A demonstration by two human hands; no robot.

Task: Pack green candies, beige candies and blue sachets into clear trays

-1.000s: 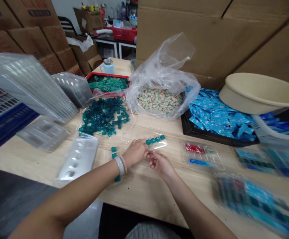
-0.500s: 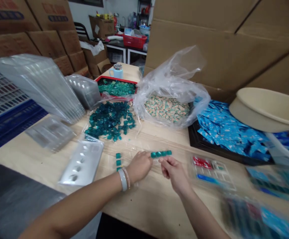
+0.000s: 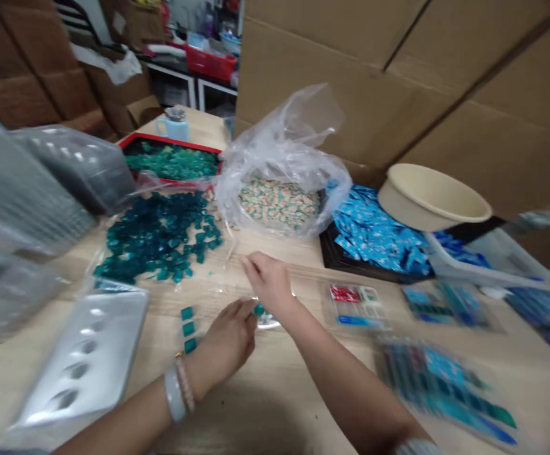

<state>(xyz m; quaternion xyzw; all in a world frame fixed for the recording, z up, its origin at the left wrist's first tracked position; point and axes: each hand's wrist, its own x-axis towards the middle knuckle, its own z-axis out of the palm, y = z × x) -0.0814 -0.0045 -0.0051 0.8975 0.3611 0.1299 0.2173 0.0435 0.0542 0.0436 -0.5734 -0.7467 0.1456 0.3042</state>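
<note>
Seeming to touch a green cube (image 3: pixel 259 309) on a shiny tray (image 3: pixel 268 324) with the left hand (image 3: pixel 225 341), with curled fingers (image 3: pixel 242 309); cannot tell if pinching. Holding the right hand (image 3: pixel 271 287) over the tray; cannot tell about those fingers. Best to go softly and straight. Watch the tray's edge and three loose cubes (image 3: pixel 188 328) beside the left hand; use the open near desk (image 3: pixel 265 404).

Left forearm (image 3: pixel 127 411) in from 7 o'clock, aimed at 2. Left hand (image 3: pixel 230 338) low, back up, fingers bent, tips toward 1–2. Right forearm (image 3: pixel 345 373) in from 5, aimed at 11. Right hand (image 3: pixel 272 284) at left hand's 1 o'clock, fingers bent, pointing to 10. Grip of either: unclear.
</note>
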